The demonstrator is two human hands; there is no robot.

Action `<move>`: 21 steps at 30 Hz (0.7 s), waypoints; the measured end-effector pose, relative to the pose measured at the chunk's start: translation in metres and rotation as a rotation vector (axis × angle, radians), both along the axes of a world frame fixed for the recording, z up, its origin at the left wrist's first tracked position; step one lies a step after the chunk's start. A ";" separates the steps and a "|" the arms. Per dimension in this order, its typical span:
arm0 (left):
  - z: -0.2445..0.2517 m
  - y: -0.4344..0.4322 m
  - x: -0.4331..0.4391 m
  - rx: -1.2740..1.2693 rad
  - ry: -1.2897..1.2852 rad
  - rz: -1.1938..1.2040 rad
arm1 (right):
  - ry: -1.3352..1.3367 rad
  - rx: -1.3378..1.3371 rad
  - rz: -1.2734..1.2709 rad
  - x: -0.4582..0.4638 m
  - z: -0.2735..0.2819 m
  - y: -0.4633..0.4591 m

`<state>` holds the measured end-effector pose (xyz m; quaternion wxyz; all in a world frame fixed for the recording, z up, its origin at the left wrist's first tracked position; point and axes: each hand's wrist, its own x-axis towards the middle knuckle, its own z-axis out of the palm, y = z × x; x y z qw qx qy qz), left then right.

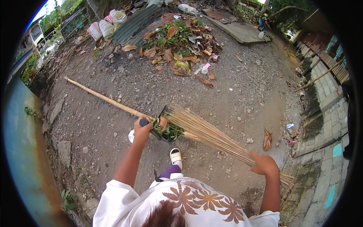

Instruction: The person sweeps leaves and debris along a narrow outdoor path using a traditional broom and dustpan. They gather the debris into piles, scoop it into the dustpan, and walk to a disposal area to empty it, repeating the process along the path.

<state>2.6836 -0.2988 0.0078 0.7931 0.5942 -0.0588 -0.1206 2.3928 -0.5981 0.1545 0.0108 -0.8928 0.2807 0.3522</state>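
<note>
My left hand point(141, 133) is closed around a dark, round-ended handle point(143, 122) and the end part of a bamboo pole point(105, 98). The handle appears to belong to a dark dustpan point(156, 134) filled with green leaves point(173, 132) and a dry brown leaf point(163, 123). My right hand point(263, 164) grips a broom of thin bundled sticks point(210, 133) near its thicker end. The broom's spread tips lie over the dustpan, overlapping the leaves. Part of a white round object point(131, 136) shows behind my left wrist.
Ahead is a heap of leaves and litter point(181, 42) beside corrugated metal sheets point(136, 25) and a flat slab point(238, 29). Filled sacks point(106, 27) stand at left. A block wall point(329, 142) edges the gravel ground point(158, 85). A person point(262, 24) is far off.
</note>
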 end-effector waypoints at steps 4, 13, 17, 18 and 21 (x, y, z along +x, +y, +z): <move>0.005 -0.059 0.077 0.006 -0.002 -0.005 | 0.043 -0.022 0.019 0.080 0.009 -0.047; 0.043 -0.134 0.224 -0.014 -0.058 0.010 | -0.051 -0.022 0.054 0.221 0.027 -0.149; 0.059 -0.178 0.289 0.068 -0.110 0.020 | -0.068 0.010 0.072 0.296 0.027 -0.195; 0.072 -0.190 0.308 0.093 -0.094 -0.007 | -0.079 0.024 0.085 0.318 0.029 -0.207; 0.069 -0.219 0.379 0.096 -0.208 0.012 | -0.029 0.008 0.123 0.383 0.027 -0.244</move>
